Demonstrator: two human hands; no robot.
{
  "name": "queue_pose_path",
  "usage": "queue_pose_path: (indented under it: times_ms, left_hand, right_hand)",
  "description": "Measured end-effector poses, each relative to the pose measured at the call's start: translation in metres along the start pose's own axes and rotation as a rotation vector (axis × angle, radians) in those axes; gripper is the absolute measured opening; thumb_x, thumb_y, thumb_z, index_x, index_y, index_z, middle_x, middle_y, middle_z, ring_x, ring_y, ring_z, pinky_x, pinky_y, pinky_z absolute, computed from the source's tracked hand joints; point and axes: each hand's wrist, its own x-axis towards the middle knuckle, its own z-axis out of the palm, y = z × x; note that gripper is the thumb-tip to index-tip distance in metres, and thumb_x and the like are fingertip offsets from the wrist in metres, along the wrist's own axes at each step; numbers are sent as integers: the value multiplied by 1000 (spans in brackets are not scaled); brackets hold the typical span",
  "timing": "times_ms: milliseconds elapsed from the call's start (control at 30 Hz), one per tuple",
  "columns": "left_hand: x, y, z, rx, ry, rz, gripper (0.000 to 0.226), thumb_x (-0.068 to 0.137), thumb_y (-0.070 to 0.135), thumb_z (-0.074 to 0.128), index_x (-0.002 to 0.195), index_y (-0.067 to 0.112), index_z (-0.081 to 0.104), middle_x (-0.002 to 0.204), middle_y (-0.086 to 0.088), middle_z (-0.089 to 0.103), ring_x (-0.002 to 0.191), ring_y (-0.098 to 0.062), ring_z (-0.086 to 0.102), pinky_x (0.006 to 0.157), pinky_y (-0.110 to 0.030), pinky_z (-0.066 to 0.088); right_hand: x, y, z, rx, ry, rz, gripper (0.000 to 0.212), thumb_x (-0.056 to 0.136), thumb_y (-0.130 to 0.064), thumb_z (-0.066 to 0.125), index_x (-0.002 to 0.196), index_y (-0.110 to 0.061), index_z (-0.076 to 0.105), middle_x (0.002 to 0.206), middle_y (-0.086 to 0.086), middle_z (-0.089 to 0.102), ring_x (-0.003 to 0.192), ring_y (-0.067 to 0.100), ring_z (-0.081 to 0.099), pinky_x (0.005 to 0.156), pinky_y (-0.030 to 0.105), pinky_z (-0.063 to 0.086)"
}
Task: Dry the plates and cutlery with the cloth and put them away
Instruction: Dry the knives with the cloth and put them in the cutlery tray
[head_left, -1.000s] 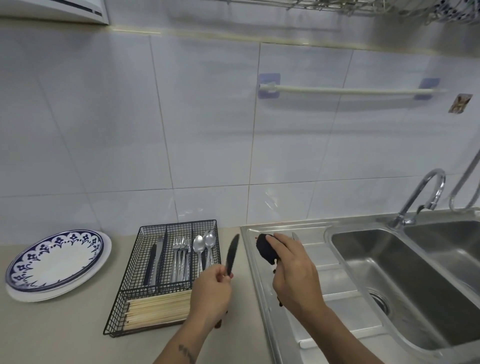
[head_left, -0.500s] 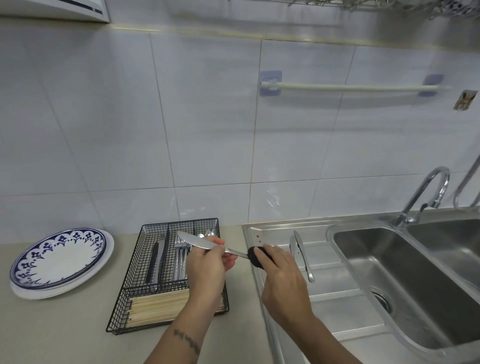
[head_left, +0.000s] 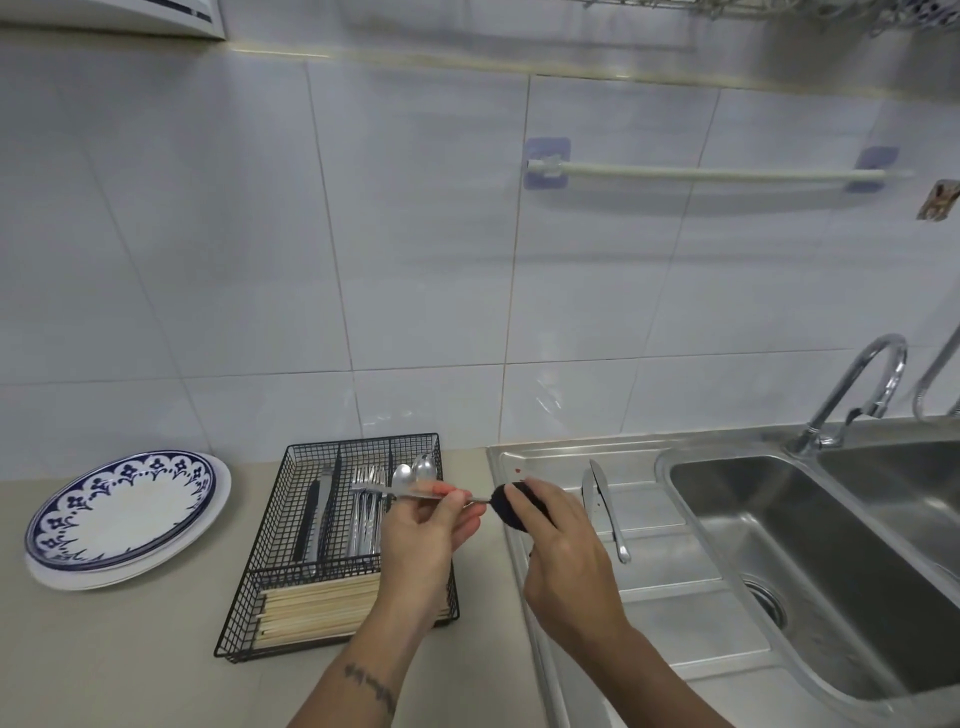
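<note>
Stainless steel double sink with ribbed drainboard (head_left: 670, 603): smooth, shiny metal, just right of the right hand's fingers; curved chrome tap (head_left: 852, 395) at its back edge.

Beige matte desk (head_left: 104, 639): under and left of both hands.

Stack of round plates, the top one white with a blue scalloped floral border (head_left: 122, 514): on the desk, well left of the left fingers.

Black wire-mesh cutlery tray (head_left: 332, 545): rectangular, divided into compartments holding knives, forks, spoons and a bundle of pale wooden sticks; directly beneath and beside the left hand.

Two plain steel table knives (head_left: 605, 506): lying on the drainboard, just right of the right fingers.

Slim polished steel fork (head_left: 387, 489): held level above the tray, tines pointing left; left hand (head_left: 426, 545) pinches its stem with curled fingers.

Small dark bunched cloth (head_left: 511, 506): soft, wadded, wrapped on the fork's handle end; right hand (head_left: 563, 561) grips it with curled fingers.
</note>
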Motion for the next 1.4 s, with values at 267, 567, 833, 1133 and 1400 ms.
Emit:
queue_pose_path:
  times_ms: [267,567,833,1133,1400]
  left_hand:
    - [2,-10,0,37,79,-30,13,95,9,63,86,0,67,78,-13,73,75,-23,74,66,-29,58]
    - [11,-8,-12,89,174,-12,18,95,15,64,88,1,72,78,-13,74,67,-17,71,63,-26,52]
    - [26,-1,-43,-12,226,-75,18,95,22,65,88,5,71,81,-11,75,77,-21,73,73,-34,57]
    - [72,13,-111,197,353,-90,25,100,22,57,91,0,66,70,-8,62,59,-18,58,53,-27,49]
    - [155,8,-151,712,404,-131,24,96,21,53,89,12,73,66,-1,63,56,-19,52,54,-26,43]
  right_hand:
    - [0,6,7,4,-45,-4,74,69,10,50,136,-22,49,136,1,48,127,24,42,97,39,48]
    - [4,0,13,-64,-85,-94,76,65,9,54,135,-19,49,133,2,50,124,26,42,103,50,39]
    - [9,-35,32,-4,-135,-165,67,72,-1,35,132,-24,55,125,2,56,113,24,48,96,42,47]
    - [23,-31,57,83,-241,-36,59,72,3,50,121,-25,65,107,-5,63,93,22,56,74,36,53]
    - [58,-28,72,212,-228,61,58,78,10,50,122,-25,64,108,-12,59,99,10,50,84,22,43]
